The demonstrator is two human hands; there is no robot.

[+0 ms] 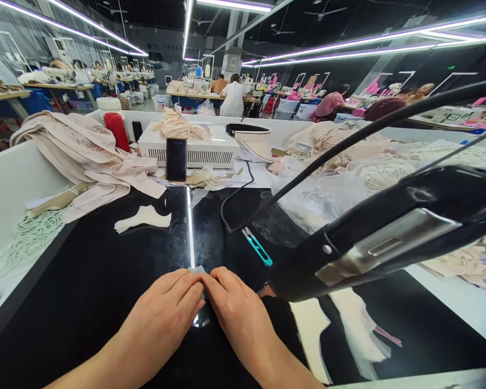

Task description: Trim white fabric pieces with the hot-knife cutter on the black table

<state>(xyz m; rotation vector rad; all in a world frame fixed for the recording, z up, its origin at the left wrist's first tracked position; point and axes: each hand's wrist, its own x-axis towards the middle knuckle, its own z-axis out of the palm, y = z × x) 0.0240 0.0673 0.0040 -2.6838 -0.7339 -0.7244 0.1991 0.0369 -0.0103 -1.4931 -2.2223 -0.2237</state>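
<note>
Side by side over the glossy black tabletop (105, 292), my left hand (166, 308) and my right hand (237, 305) meet at the fingertips. Both have bent fingers closed on a small pale translucent piece (197, 269), of which only a bit shows above the fingers; its kind is not clear. The rest of it is hidden under the hands. Beyond my right hand lie teal thread snips (259, 248). A cream fabric piece (143, 218) rests flat ahead and to the left. More cream pieces (312, 335) and a sheer white piece (360, 324) lie on the right.
A large black machine arm (372, 237) with a cable (348, 140) slants in from the right. At the back are a phone (176, 159), a white box (222, 146), a visor (253, 141) and a red thread cone (116, 132). Beige fabric (81, 156) is heaped on the left.
</note>
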